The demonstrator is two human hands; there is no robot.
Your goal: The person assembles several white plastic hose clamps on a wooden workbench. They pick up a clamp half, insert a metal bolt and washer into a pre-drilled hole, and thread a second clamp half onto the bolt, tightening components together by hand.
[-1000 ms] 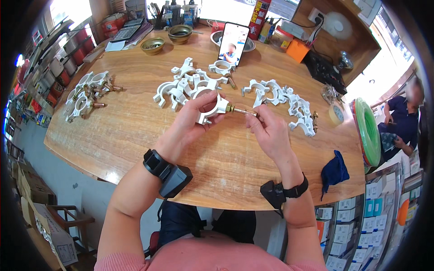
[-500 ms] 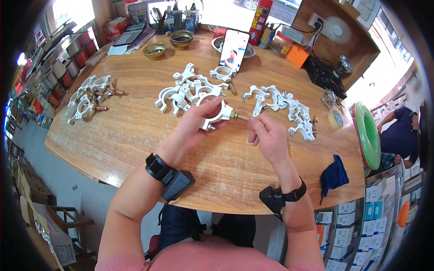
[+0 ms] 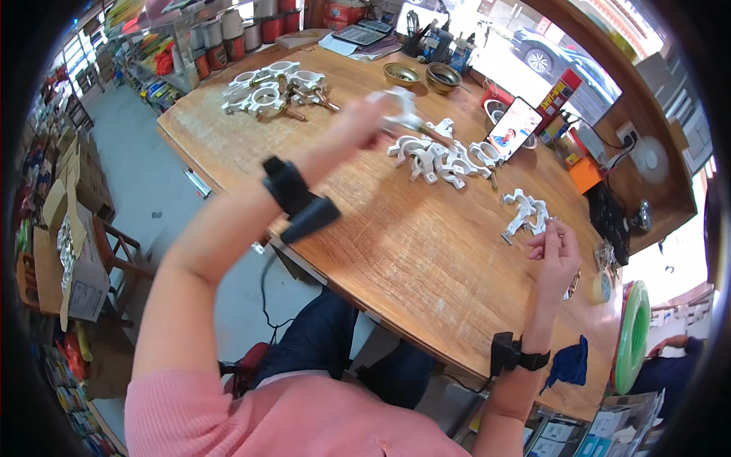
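Observation:
My left hand (image 3: 359,124) is raised over the far left part of the table, blurred by motion. It grips a white pipe clamp (image 3: 403,114), from which a copper-coloured bolt (image 3: 435,137) sticks out to the right. At the right, my right hand (image 3: 558,255) has its fingers curled together against the near end of a group of white clamp halves (image 3: 524,206). What lies between those fingers is hidden. Several clamps fitted with bolts (image 3: 283,67) lie at the far left. More loose white clamp parts (image 3: 426,164) are heaped mid-table, below the held clamp.
A phone (image 3: 513,131) stands propped beyond the middle heap. Two brass bowls (image 3: 402,75) and a calculator (image 3: 361,34) sit along the back. Near the right edge are a roll of tape (image 3: 601,288), a dark blue cloth (image 3: 568,364) and a green hose coil (image 3: 632,335).
My left hand has carried the bolted clamp leftward and away. My right hand has let go of the bolt and moved right to the clamp halves. The view has turned.

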